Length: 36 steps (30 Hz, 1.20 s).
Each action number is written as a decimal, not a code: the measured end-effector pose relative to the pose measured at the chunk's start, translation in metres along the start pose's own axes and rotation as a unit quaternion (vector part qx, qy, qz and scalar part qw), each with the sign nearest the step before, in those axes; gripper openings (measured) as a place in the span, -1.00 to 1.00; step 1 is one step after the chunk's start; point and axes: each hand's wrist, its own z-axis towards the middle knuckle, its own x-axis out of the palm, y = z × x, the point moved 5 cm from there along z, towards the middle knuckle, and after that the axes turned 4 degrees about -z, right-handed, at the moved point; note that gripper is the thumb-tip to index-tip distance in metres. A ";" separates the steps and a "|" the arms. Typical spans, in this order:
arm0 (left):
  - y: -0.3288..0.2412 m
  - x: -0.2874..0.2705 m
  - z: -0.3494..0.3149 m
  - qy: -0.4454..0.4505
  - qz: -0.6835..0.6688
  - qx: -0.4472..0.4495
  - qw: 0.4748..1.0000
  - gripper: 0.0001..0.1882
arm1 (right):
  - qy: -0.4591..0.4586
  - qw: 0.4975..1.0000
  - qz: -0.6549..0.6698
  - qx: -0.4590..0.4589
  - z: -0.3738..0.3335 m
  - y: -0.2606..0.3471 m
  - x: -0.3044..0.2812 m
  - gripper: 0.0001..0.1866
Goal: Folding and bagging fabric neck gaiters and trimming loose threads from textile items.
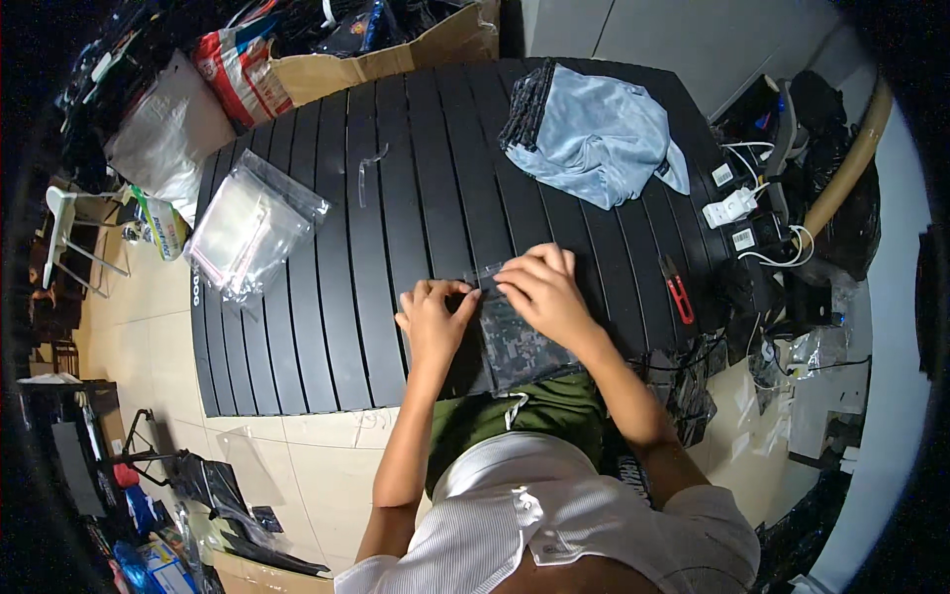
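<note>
A clear plastic bag [520,354] with folded dark grey camouflage cloth inside lies at the near edge of the black slatted table [396,213]. My left hand [433,317] is closed at the bag's upper left corner, its thumb and forefinger together there. My right hand [547,297] covers the bag's upper right part, with bent fingers gripping the clear top edge. Both hands are close together along that edge. Part of the camouflage cloth is hidden under my right hand.
A stack of clear bags [247,233] lies at the table's left. Light blue cloth [614,134] with dark trim is heaped at the far right. Red-handled snips [677,292] lie near the right edge, by white plugs and cables [732,206]. An open cardboard box [386,61] stands beyond.
</note>
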 end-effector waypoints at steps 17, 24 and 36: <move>0.001 0.003 0.002 0.070 -0.224 -0.053 0.971 -0.78 | -0.007 0.991 -0.074 -0.113 0.017 0.014 0.020 -0.86; 0.009 0.003 0.003 0.073 -0.242 -0.039 0.967 -0.78 | -0.045 0.988 -0.075 -0.125 0.017 0.023 0.017 -0.87; 0.003 0.005 -0.001 0.040 -0.156 0.001 0.987 -0.82 | -0.083 0.990 -0.084 -0.082 0.016 0.015 0.020 -0.88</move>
